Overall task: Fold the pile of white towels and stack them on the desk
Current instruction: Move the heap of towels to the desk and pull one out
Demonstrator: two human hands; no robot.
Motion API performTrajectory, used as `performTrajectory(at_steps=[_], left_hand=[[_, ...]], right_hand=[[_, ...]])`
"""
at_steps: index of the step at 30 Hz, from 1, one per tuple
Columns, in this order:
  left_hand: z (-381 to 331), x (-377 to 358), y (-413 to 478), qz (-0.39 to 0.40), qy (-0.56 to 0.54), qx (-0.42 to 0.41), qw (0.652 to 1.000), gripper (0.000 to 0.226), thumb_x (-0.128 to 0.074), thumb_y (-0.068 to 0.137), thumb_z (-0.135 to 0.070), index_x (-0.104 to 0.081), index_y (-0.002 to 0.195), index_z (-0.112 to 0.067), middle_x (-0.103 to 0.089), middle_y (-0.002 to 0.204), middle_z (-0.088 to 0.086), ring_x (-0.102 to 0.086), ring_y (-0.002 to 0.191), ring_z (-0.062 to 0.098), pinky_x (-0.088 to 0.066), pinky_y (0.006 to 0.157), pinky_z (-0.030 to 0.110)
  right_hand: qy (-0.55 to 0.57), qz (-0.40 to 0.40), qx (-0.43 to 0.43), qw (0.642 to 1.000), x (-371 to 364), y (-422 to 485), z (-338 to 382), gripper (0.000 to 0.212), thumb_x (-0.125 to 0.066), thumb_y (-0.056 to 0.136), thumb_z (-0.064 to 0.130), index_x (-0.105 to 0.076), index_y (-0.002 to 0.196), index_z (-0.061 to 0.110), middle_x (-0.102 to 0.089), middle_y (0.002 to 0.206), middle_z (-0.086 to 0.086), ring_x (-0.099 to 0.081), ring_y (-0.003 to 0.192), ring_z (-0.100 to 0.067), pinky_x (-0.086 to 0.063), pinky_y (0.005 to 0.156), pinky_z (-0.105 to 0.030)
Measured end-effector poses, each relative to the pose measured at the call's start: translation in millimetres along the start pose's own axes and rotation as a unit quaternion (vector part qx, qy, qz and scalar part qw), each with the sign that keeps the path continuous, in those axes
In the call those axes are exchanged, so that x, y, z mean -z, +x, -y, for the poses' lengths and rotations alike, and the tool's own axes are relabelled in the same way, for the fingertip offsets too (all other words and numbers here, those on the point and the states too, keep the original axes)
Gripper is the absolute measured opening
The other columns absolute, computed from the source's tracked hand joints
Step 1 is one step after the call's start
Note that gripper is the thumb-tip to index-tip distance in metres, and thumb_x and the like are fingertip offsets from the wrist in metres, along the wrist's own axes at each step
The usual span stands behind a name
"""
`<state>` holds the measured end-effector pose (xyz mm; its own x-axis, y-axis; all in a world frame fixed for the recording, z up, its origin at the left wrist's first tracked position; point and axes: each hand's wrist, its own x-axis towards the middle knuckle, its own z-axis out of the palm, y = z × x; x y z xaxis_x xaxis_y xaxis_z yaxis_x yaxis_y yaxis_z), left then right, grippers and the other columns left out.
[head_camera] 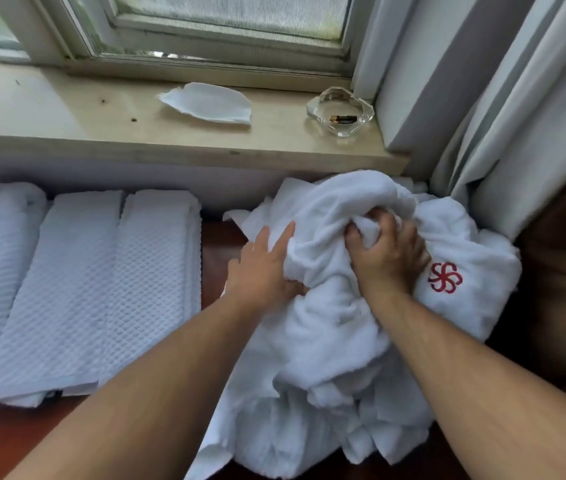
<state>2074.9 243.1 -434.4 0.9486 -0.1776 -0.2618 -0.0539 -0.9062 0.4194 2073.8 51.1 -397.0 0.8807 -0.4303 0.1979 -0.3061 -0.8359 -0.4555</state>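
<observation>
A crumpled pile of white towels (330,334) lies on the dark wooden desk (219,251) at the right; one towel carries a red embroidered logo (445,277). My right hand (387,252) grips a bunch of towel cloth on top of the pile, fingers curled into it. On the pile's left side my left hand (264,268) rests with straight fingers, its thumb tucked under a fold. Three folded white towels (77,292) lie side by side on the desk at the left.
A stone windowsill (66,133) runs behind the desk, bearing a small white cloth (208,103) and a glass ashtray (340,110) with a battery in it. Grey curtains (503,98) hang at the right, touching the pile. A strip of bare desk separates folded towels and pile.
</observation>
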Motion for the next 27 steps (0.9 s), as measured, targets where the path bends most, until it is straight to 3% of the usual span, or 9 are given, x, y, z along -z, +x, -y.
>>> performTrajectory(at_steps=[6, 11, 15, 19, 27], left_hand=[[5, 13, -42, -0.013, -0.047, 0.008, 0.999, 0.111, -0.065, 0.071, -0.079, -0.003, 0.155, -0.043, -0.010, 0.165, -0.001, -0.027, 0.142, 0.032, -0.036, 0.105, 0.053], [2, 32, -76, -0.035, -0.072, 0.002, 0.997, 0.080, -0.058, 0.090, -0.050, -0.016, 0.157, -0.037, -0.016, 0.164, -0.001, -0.027, 0.142, 0.031, -0.035, 0.109, 0.048], [-14, 62, -99, -0.074, -0.054, 0.008, 0.996, 0.075, -0.055, 0.095, -0.045, -0.019, 0.159, -0.030, -0.016, 0.165, 0.001, -0.023, 0.145, 0.029, -0.032, 0.112, 0.047], [-39, 85, -130, -0.119, -0.047, 0.021, 0.992, 0.076, -0.054, 0.097, -0.044, -0.016, 0.161, -0.030, -0.015, 0.167, 0.001, -0.020, 0.148, 0.028, -0.030, 0.115, 0.048], [-63, 86, -186, -0.170, -0.051, 0.026, 0.984, 0.075, -0.057, 0.094, -0.047, -0.022, 0.159, -0.029, -0.026, 0.163, -0.001, -0.026, 0.147, 0.024, -0.033, 0.117, 0.047]], right_hand=[[0.021, -0.021, 0.035, 0.999, 43, -41, 3, 0.061, -0.063, 0.088, 0.056, -0.054, 0.138, 0.023, -0.052, 0.138, -0.015, -0.049, 0.125, -0.036, -0.039, 0.104, -0.047], [0.052, -0.030, 0.045, 0.997, 75, -77, 0, 0.067, -0.065, 0.088, 0.048, -0.050, 0.145, 0.016, -0.042, 0.149, -0.020, -0.041, 0.133, -0.041, -0.029, 0.111, -0.047], [0.091, -0.019, 0.056, 0.994, 113, -80, 5, 0.069, -0.057, 0.090, 0.048, -0.046, 0.150, 0.017, -0.037, 0.153, -0.020, -0.035, 0.141, -0.039, -0.025, 0.116, -0.047], [0.096, -0.018, 0.097, 0.990, 151, -81, 3, 0.059, -0.063, 0.092, 0.036, -0.048, 0.147, 0.019, -0.045, 0.148, -0.015, -0.039, 0.138, -0.035, -0.033, 0.112, -0.048], [0.140, 0.000, 0.123, 0.983, 181, -96, -9, 0.053, -0.059, 0.094, 0.035, -0.052, 0.144, 0.018, -0.050, 0.144, -0.013, -0.042, 0.136, -0.034, -0.034, 0.110, -0.046]])
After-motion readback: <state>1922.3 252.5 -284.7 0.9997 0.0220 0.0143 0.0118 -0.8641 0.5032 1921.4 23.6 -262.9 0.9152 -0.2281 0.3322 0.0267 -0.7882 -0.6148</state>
